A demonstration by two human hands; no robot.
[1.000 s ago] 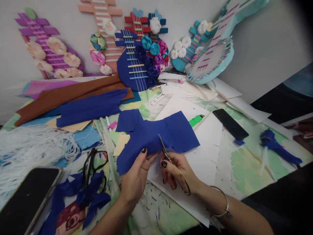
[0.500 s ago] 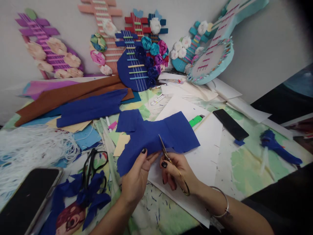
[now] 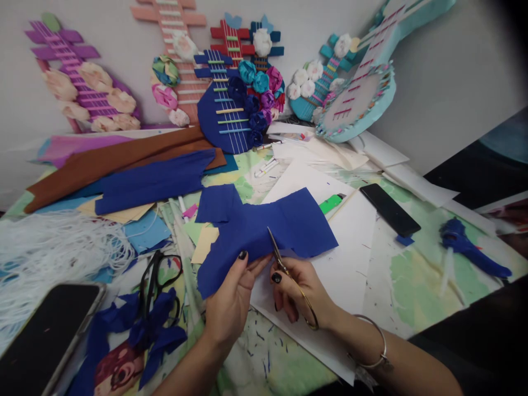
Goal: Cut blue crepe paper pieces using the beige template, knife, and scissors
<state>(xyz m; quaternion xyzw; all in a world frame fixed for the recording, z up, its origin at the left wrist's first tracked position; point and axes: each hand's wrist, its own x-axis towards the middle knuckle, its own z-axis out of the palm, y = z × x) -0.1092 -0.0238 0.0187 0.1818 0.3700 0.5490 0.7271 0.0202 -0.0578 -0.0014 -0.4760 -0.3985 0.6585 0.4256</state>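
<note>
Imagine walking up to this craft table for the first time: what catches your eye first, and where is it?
At the centre, the right hand works small scissors into a blue paper piece that the left hand pinches. Along the back wall leans a row of colourful paper guitars with flowers.

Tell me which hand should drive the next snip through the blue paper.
Right. The right hand already holds the scissors, blades at the blue paper's near edge; the left hand pinches the sheet steady.

No words, numbers, labels or brand marks can be read anywhere on the surface, its papers, the dark phone screens or the craft guitars by the wall.
</note>
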